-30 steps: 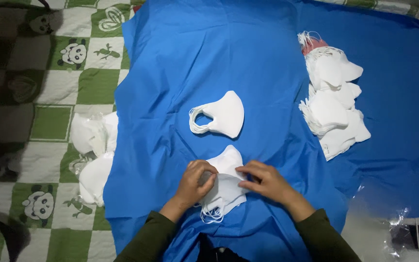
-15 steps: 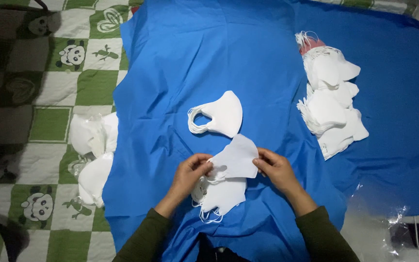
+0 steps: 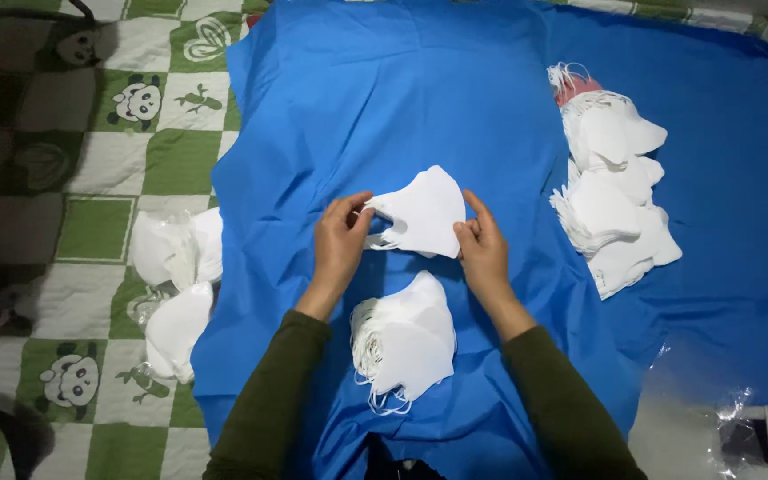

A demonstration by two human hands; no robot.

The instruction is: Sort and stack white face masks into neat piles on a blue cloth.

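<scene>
Holding a white face mask (image 3: pixel 421 212) between both hands at the centre of the blue cloth (image 3: pixel 384 98), lifted a little above it or resting on it, hard to tell which. Left hand (image 3: pixel 340 242) pinching the mask's ear-loop end at 9 o'clock, thumb on top, fingertips hidden under the fabric. Right hand (image 3: pixel 482 244) pinching the opposite edge at 3 o'clock, thumb raised along the mask's side, the other fingers tucked out of sight behind it. Just below, at 6 o'clock from the held mask, a stack of white masks (image 3: pixel 406 342) with loose loops hanging at its lower edge, count impossible to make out. Well apart at 3 o'clock, a larger heap of masks (image 3: pixel 615 191), its top end showing something reddish, too small to identify. At 9 o'clock, off the cloth, clear bags of masks (image 3: pixel 175 284) on a green and white checked quilt (image 3: pixel 91 160). Dark green sleeves cut off by the bottom edge. At 5 o'clock, crinkled clear plastic (image 3: pixel 713 418), blurred.
</scene>
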